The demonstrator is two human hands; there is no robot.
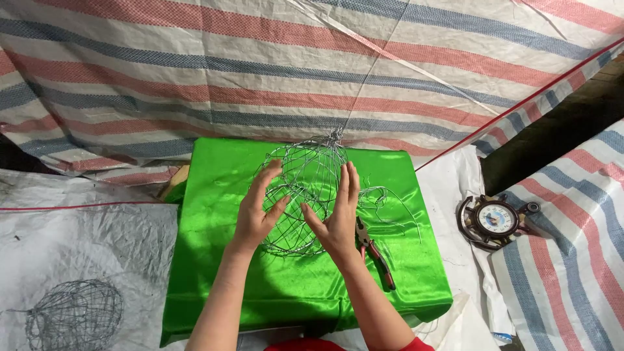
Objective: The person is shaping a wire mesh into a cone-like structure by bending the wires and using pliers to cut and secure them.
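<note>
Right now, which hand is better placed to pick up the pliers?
Right. The right hand rests on the wire cage directly beside the red-handled pliers; the left hand is on the cage's far side.

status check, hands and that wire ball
Left hand and right hand open, cupping wire cage on green cloth. Pliers beside right wrist. Nothing blocking.

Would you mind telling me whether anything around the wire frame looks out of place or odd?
A small clock lies flat on the white sheet right of the green cloth, face up. Loose wire trails off the wire frame.
</note>
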